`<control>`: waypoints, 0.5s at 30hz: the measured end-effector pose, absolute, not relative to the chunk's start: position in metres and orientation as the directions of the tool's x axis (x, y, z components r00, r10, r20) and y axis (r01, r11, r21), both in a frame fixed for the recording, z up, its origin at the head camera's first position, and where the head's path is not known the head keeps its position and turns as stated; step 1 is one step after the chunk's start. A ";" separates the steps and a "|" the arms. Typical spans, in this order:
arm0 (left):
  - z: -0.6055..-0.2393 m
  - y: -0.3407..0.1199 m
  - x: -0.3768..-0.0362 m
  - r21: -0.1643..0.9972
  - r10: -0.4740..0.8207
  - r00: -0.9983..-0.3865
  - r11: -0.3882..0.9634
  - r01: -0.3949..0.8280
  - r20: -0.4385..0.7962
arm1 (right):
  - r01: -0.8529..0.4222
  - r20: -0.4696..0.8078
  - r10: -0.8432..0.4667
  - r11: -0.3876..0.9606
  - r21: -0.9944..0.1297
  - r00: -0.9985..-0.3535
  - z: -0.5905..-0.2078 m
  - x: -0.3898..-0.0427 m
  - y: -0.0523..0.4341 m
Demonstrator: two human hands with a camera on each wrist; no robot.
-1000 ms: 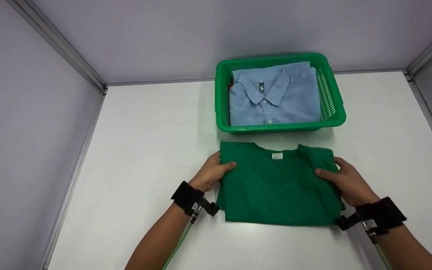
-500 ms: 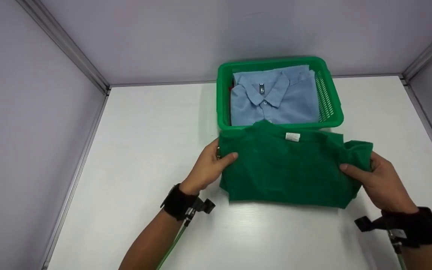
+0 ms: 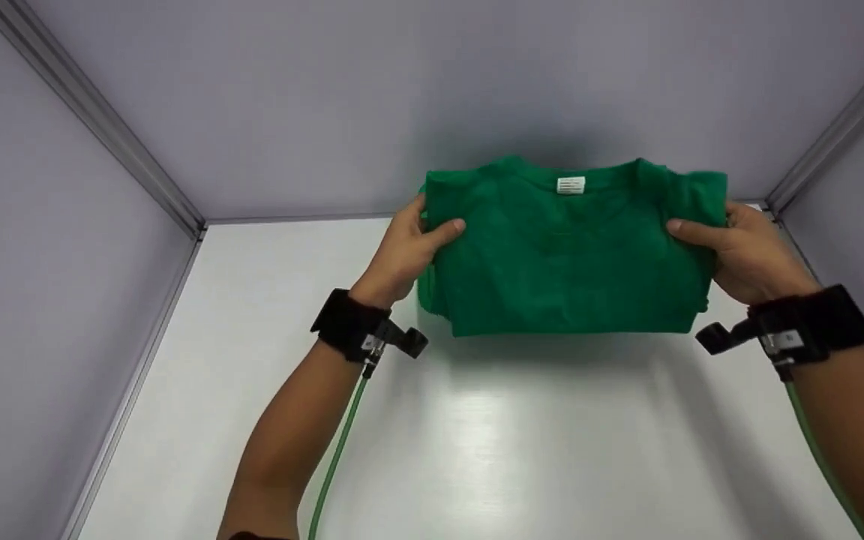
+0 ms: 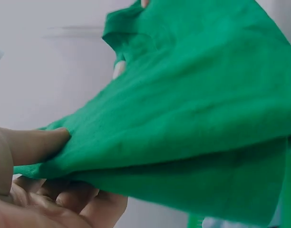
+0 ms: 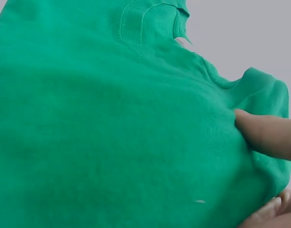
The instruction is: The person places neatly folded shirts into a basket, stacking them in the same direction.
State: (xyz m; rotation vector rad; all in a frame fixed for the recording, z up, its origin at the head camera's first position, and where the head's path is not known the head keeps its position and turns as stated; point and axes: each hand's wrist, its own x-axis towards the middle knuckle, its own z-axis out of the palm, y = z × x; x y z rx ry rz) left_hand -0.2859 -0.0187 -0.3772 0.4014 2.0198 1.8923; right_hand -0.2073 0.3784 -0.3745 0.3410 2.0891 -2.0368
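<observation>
A folded green T-shirt [image 3: 571, 255] with a white neck label [image 3: 571, 185] hangs above the table, held between both hands. My left hand [image 3: 404, 251] pinches its left side, thumb on the front and fingers behind. On the opposite side, my right hand [image 3: 754, 251] grips the shirt near the shoulder in the same way. In the left wrist view the folded layers droop apart along the lower edge. Behind the shirt, the green basket [image 4: 195, 221] is mostly hidden; only a slotted bit shows at the bottom of the left wrist view.
The white table [image 3: 492, 442] extends in front of the shirt and to its left. A pale back wall [image 3: 327, 112] rises close behind the shirt, with side walls at left and right. Green cables [image 3: 338, 457] run from the wrist cameras along both forearms.
Both hands have lifted the green T-shirt off the table and carried it away from the body, over the basket. It now covers the basket and the blue shirt seen earlier.
</observation>
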 end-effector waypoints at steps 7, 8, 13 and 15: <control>-0.393 -0.022 -0.308 0.985 0.372 -0.914 0.006 -0.173 -0.163 | 0.410 -0.417 -0.050 0.102 -0.906 -0.908 -0.379 -0.243 0.372; -0.396 -0.023 -0.308 0.984 0.365 -0.915 0.011 -0.178 -0.169 | 0.422 -0.429 -0.050 0.106 -0.900 -0.902 -0.382 -0.244 0.370; -0.408 -0.025 -0.306 0.985 0.332 -0.927 0.035 -0.171 -0.173 | 0.452 -0.462 -0.047 0.143 -0.880 -0.885 -0.389 -0.247 0.366; -0.410 -0.024 -0.306 0.985 0.318 -0.933 0.037 -0.168 -0.171 | 0.450 -0.463 -0.046 0.163 -0.878 -0.885 -0.390 -0.247 0.365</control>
